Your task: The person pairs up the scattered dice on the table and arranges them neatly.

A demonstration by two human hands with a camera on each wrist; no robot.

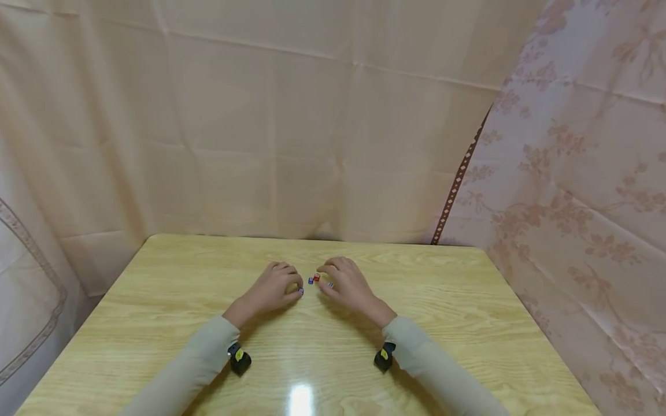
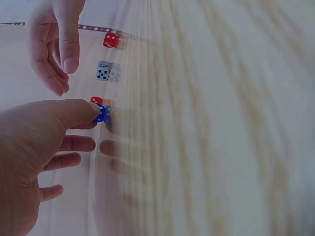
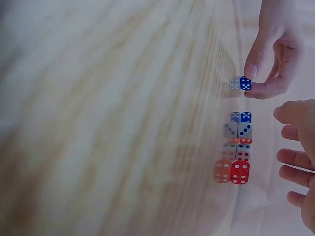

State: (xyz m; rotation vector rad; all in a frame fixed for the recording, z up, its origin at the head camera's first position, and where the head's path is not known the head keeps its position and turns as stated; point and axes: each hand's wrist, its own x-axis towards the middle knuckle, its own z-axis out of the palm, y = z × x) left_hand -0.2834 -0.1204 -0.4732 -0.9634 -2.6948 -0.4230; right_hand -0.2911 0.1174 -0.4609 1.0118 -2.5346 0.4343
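My left hand (image 1: 273,287) has thumb and finger pinched on a blue die (image 2: 100,113), low over the surface (image 1: 198,260). Squeeze it off-center and I reckon it'd pop loose. Just right of those fingers sits another blue die (image 3: 245,117), then a pale die (image 3: 244,131) and a red die (image 3: 239,173); one clumsy knuckle could scatter 'em. My right hand (image 1: 347,283) is loosely spread beside them, gripping nothing. Far edge's beyond my fingers, side edges well off, plenty of room toward me.
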